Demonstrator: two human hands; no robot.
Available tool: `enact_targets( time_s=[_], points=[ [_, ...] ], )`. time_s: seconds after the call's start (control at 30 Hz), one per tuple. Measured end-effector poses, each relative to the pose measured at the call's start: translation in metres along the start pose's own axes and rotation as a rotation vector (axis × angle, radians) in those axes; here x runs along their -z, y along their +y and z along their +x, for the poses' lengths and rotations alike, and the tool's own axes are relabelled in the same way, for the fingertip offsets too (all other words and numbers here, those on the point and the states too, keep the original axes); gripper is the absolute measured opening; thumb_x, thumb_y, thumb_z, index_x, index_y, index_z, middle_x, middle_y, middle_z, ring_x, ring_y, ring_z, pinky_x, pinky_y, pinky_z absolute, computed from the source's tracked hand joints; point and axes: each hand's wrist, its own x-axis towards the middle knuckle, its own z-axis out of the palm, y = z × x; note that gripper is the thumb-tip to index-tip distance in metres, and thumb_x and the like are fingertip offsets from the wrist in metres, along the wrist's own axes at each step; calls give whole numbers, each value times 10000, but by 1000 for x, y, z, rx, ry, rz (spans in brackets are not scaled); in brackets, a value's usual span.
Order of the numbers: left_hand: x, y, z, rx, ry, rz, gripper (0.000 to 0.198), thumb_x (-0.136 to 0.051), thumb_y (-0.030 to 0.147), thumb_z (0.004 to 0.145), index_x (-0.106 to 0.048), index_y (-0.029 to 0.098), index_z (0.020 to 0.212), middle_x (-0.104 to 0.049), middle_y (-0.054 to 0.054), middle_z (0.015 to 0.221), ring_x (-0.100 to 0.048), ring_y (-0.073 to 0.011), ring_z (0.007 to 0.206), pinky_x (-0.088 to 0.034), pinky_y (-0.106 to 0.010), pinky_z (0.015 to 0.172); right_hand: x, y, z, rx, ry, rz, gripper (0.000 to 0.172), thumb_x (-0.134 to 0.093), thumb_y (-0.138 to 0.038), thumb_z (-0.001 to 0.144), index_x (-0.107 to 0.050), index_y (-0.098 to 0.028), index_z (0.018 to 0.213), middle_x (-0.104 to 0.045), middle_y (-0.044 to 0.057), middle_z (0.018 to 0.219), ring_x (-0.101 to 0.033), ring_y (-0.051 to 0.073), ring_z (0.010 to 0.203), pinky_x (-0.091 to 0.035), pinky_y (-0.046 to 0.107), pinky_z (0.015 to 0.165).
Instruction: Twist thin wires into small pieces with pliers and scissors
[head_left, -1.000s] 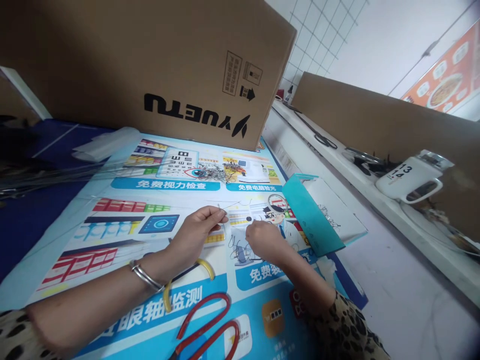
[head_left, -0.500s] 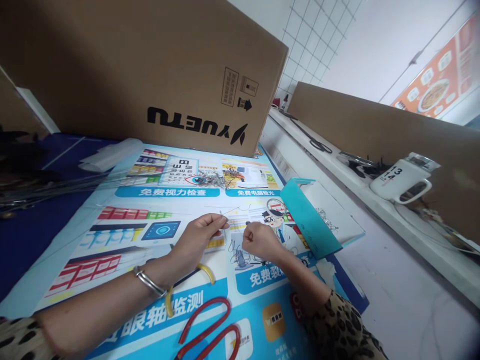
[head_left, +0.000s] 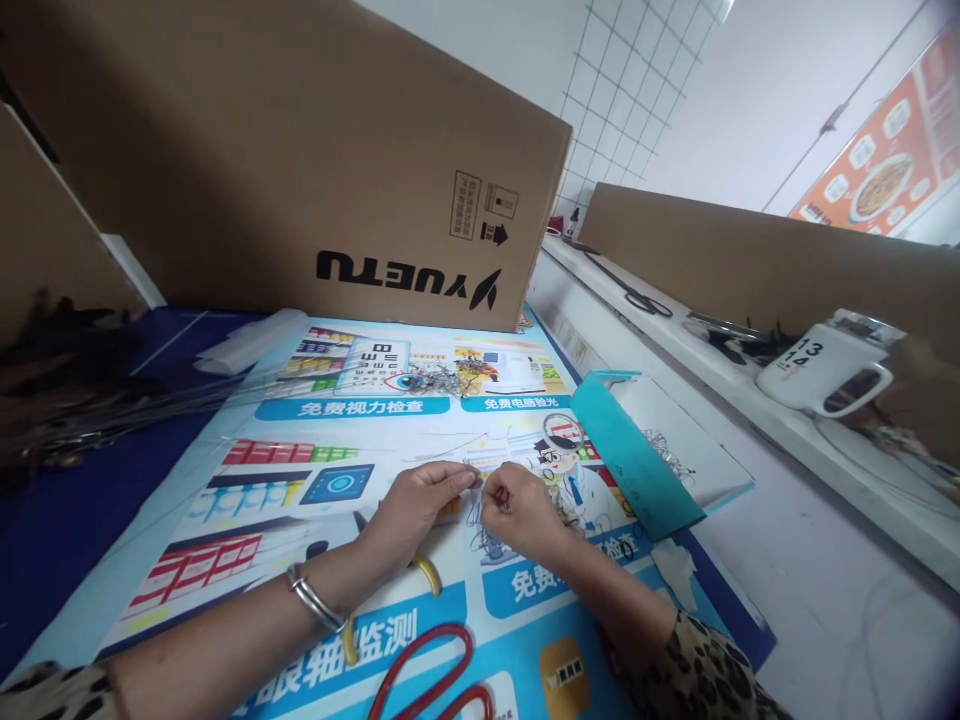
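Note:
My left hand (head_left: 420,505), with a silver bangle on its wrist, pinches something thin like a wire (head_left: 474,490) between thumb and forefinger. My right hand (head_left: 525,515) is curled closed right beside it, fingertips almost meeting the left ones; what its fingers hold is hidden. Beneath the hands lie loose thin wire pieces (head_left: 487,545) on a printed poster (head_left: 360,530). Under my left wrist is a tool with yellow handles (head_left: 427,575), partly covered. Nearer to me are scissors with red handles (head_left: 431,645), cut off by the bottom edge.
A tangled wire pile (head_left: 442,378) lies farther back, before a large cardboard box (head_left: 300,150). An open teal box (head_left: 637,460) with wire bits stands at right. Long thin wires (head_left: 97,410) stretch in from the left. A white mug (head_left: 810,365) sits on the right ledge.
My hands have come together, the gap between their fingertips nearly closing. My right hand remains curled. The whole view has shifted slightly, with things appearing lower and farther right.

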Motion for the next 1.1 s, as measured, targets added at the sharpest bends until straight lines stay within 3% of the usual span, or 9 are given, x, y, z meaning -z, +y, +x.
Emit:
enact_targets(
  time_s=[0.3,0.43,0.5,0.67,0.83,1.03,1.1],
  points=[
    [-3,1,-2,-24,9,22,221,-665,395,717,-674,183,778,-684,-42,777,-602,-169,720,-459,-283,680,-1,-6,-2,-30,-46,-4,34,-514,-178,753,-543,-179,769,-599,16,766,-542,130,723,-391,218,648],
    [-2,4,-2,-68,63,3,210,-665,392,712,-655,188,760,-691,-40,825,-614,-180,784,-464,-294,730,-1,-8,-4,-91,-147,-57,153,-566,-262,757,-550,-195,894,-613,10,809,-545,134,710,-367,220,604],
    [-1,6,-1,-99,99,7,212,-660,393,717,-649,187,768,-697,-45,851,-616,-185,832,-457,-306,780,-1,-5,-4,-80,-195,-121,100,-549,-242,770,-566,-199,859,-613,10,810,-544,134,720,-354,220,602],
    [3,9,3,-156,172,6,223,-648,406,727,-646,190,782,-700,-46,835,-613,-191,851,-438,-319,817,6,13,1,-18,-251,-236,120,-490,-193,811,-608,-181,827,-614,42,860,-547,148,811,-374,237,693],
    [1,10,3,-191,196,24,191,-654,379,722,-651,197,779,-691,-38,859,-595,-198,879,-416,-321,853,21,25,3,70,-232,-178,302,-569,-248,772,-607,-156,1058,-604,94,1034,-518,202,1001,-385,299,846],
    [-8,11,-8,-146,145,40,197,-652,383,716,-650,198,785,-687,-44,889,-598,-214,880,-438,-318,817,14,0,-4,69,-185,-31,361,-529,-448,831,-602,-167,1045,-639,66,934,-565,179,875,-408,275,768],
    [-10,11,-12,-128,118,51,184,-644,378,727,-644,201,776,-678,-37,876,-592,-209,865,-445,-304,782,8,-8,-8,47,-186,-44,306,-494,-437,859,-614,-182,977,-649,50,904,-574,163,839,-405,253,738]
  ],
)
